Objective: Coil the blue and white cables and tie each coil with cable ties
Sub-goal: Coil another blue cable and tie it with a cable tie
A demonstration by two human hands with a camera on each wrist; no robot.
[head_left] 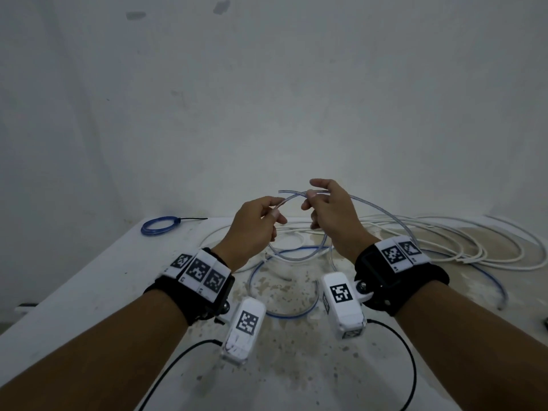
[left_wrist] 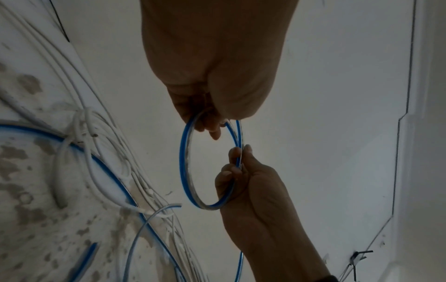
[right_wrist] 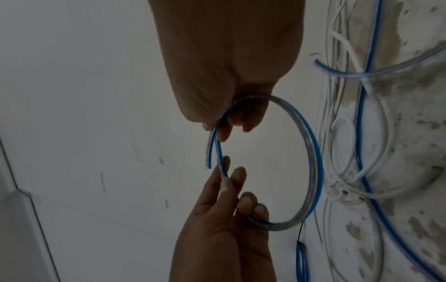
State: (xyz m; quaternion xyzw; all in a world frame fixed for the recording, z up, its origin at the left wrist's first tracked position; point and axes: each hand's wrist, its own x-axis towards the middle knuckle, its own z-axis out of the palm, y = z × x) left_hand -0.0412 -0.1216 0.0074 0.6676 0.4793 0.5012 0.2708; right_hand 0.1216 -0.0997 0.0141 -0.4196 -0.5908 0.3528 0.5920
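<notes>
Both hands hold the blue-striped clear cable (head_left: 292, 198) in the air above the table. My left hand (head_left: 274, 210) pinches it between thumb and fingers. My right hand (head_left: 310, 197) pinches it just to the right, where two strands cross. In the wrist views the cable forms one round loop (left_wrist: 184, 162) (right_wrist: 313, 162) between the hands, and a short free end (right_wrist: 209, 164) sticks out past my right hand (right_wrist: 226, 124). The rest of the blue cable (head_left: 296, 314) trails in wide curves on the table. Loose white cable (head_left: 444, 238) lies spread at the right.
A small blue coil (head_left: 160, 226) lies at the table's (head_left: 89, 277) far left corner, bound by a black cable tie (head_left: 192, 218). The stained white table meets a plain wall behind. White cable loops (head_left: 284, 232) also lie under the hands.
</notes>
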